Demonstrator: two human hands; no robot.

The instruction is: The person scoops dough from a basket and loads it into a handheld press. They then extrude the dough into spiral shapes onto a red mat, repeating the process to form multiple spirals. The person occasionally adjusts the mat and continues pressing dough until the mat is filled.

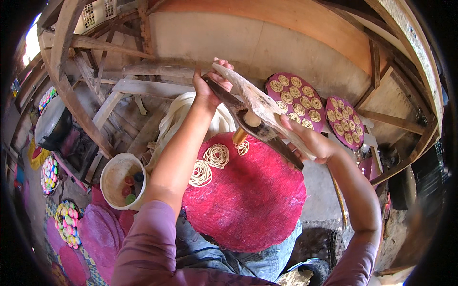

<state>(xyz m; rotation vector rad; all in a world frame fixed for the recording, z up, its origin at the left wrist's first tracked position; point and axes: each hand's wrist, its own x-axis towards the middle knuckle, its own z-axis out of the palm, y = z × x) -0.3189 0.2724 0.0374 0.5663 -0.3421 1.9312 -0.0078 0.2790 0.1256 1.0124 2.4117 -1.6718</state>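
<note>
My left hand (213, 85) and my right hand (312, 140) grip opposite ends of a wooden hand press (234, 106), fingers closed round its pale upper bar and dark lower bar. Under its middle a brass-coloured cylinder (240, 135) points down. Thin dough strands (242, 148) lie just below the cylinder in a small loose coil. The coil rests on a round, dark-pink mat (253, 200) on my lap. Two larger strand coils, one (216, 156) beside the small one and another (200, 173) nearer my left forearm, lie at the mat's left edge.
Two round mats (318, 125) (353, 139) covered with coils stand at the far right. To the left are a white bucket (107, 183) holding coloured cups, a dark pot (56, 126) and stacked pink mats (98, 229). Wooden beams (403, 125) frame the space.
</note>
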